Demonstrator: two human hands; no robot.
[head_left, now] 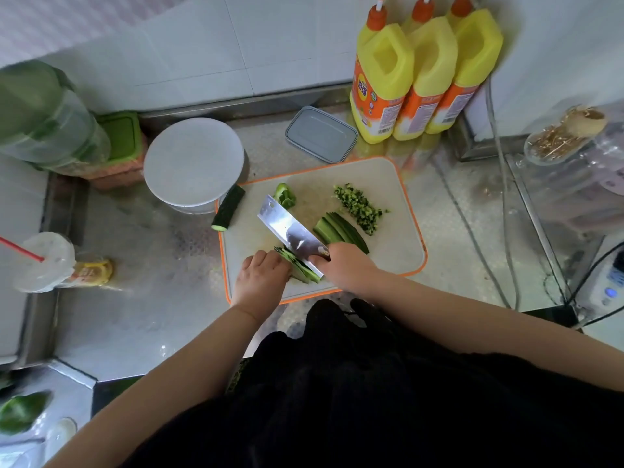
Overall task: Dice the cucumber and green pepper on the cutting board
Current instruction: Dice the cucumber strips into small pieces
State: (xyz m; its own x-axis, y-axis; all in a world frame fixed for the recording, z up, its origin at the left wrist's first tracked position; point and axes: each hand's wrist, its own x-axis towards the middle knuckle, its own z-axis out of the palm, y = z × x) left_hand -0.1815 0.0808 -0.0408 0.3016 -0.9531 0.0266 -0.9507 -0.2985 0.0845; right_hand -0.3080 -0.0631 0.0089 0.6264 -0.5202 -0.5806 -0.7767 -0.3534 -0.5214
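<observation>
A white cutting board (388,184) with an orange rim lies on the steel counter. My right hand (347,266) grips the handle of a steel cleaver (287,228), whose blade slants across the board's near left part. The blade's edge rests against a stack of cucumber slices (299,266). My left hand (261,276) holds that stack down with curled fingers. More cucumber slabs (339,229) lie fanned to the right of the blade. A heap of diced cucumber (359,207) sits beyond them. A green pepper piece (285,196) lies near the blade's tip. A cucumber half (229,207) rests on the board's left edge.
A white round lidded container (194,162) stands left of the board, a grey lidded box (320,134) behind it. Three yellow bottles (422,72) line the back wall. A plastic cup with a red straw (44,261) sits at the left. Cables run along the right.
</observation>
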